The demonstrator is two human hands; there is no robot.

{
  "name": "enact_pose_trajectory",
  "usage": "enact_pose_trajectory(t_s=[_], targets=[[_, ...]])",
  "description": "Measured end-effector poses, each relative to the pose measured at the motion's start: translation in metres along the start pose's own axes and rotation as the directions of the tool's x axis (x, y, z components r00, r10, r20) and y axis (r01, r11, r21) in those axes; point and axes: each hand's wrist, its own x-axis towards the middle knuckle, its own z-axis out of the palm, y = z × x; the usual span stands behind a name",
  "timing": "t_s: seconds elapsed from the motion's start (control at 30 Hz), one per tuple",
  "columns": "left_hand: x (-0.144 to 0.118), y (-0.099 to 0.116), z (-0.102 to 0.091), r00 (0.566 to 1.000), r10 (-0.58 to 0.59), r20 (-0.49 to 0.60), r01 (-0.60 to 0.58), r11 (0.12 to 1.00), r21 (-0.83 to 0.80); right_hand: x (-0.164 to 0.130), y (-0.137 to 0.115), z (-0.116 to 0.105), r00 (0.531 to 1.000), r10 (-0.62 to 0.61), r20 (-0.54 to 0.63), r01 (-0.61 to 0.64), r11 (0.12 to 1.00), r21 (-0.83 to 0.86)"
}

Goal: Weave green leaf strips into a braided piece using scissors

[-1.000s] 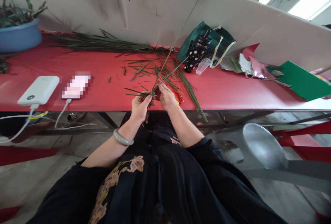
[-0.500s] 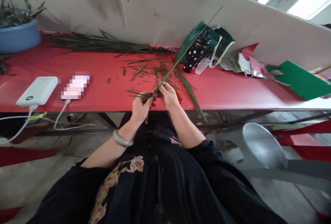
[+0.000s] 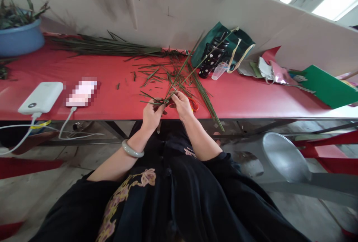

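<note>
Close to the table's front edge, my left hand [image 3: 152, 116] pinches a small knot of woven green leaf strips [image 3: 165, 101], with short ends sticking out to the left. My right hand [image 3: 182, 106] has its fingers closed on a long leaf strip [image 3: 195, 68] that runs up and to the right, across the front of the tumbler. Another long strip [image 3: 184, 65] rises from the knot toward the bag. Orange-handled scissors [image 3: 194, 104] lie partly hidden behind my right hand. The finer part of the weave is covered by my fingers.
On the red table [image 3: 248, 102] lie leaf scraps [image 3: 151, 76], a long leaf bundle [image 3: 112, 46] and several strips [image 3: 205, 98]. A black tumbler [image 3: 209, 59], plastic cup [image 3: 220, 70] and green bag [image 3: 200, 50] stand behind. Leftward are a phone [image 3: 82, 93], power bank [image 3: 41, 97] and blue basin [image 3: 21, 40].
The long strips, close together before, have spread into two: one leans left of the bag, the other crosses the tumbler. My right hand has shifted slightly; the left stays nearly in place.
</note>
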Motion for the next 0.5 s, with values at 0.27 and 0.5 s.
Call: enact_pose_trajectory(t_s=[0.27,0.5], targets=[[0.002,0.001,-0.005,0.999,-0.017,-0.042,0.019,0.999,0.048,-0.022,-0.001,0.01,0.983,-0.182,-0.001,0.171,0.929,-0.329],[0.004,0.001,-0.001,0.997,-0.038,-0.067,0.04,0.999,0.024,-0.017,0.007,0.018,0.969,-0.193,-0.154,0.152,0.958,-0.244]])
